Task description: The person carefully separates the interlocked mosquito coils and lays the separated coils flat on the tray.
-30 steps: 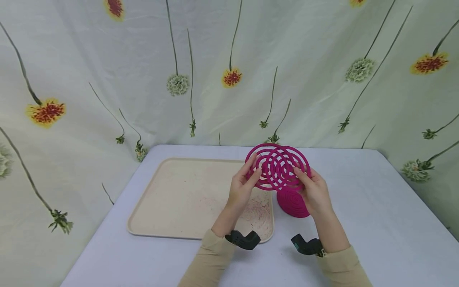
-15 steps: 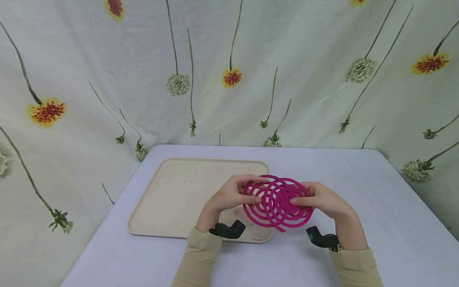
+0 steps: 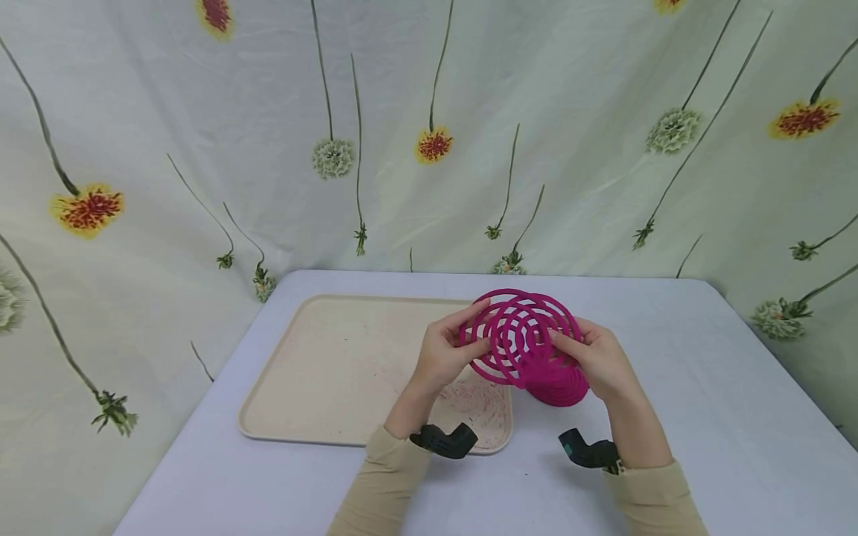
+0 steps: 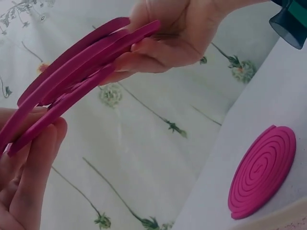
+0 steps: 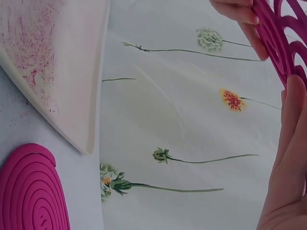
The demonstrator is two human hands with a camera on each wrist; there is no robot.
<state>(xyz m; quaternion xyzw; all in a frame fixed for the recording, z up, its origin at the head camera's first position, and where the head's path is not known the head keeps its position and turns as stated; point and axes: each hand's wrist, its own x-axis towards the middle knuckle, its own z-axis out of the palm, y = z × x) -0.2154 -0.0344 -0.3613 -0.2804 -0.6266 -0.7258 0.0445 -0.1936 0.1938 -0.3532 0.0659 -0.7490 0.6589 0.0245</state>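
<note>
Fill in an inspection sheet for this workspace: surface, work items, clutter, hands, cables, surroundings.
Surface: white tabletop, with a few small specks near the tray.
Work items: an open magenta spiral piece held up in both hands; a flat, tightly wound magenta coil on the tabletop to the right of the tray, which lies flat.
Clutter: pink residue scattered at the tray's right end; otherwise nothing seen.
Hands: left hand and right hand pinch opposite sides of the spiral piece; a black device is worn on each wrist.
Cables: nothing seen.
Surroundings: pale flower-printed cloth hangs behind the tabletop.
</note>
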